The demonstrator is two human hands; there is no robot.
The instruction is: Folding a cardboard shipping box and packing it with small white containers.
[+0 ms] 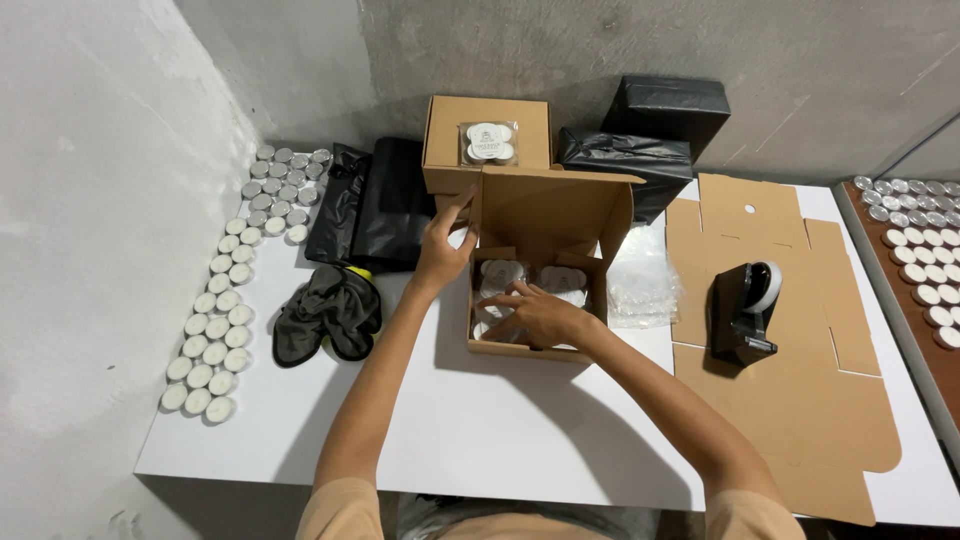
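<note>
Left hand [440, 250] is pinching the open cardboard box's [540, 262] side flap in a closed grip, while the right hand [540, 315] is resting flat, fingers spread, on the packaged tealights [560, 278] inside, mid-counter [500, 420].

Centre of my view: open brown carton [540, 215], clear packets [528, 285] of white discs inside. Behind it, a closed brown box [445, 135] bearing one more clear packet [489, 142]. Right: two black-wrapped parcels [630, 160], a clear bag stack [642, 285], a flat unfolded carton [800, 400].
</note>
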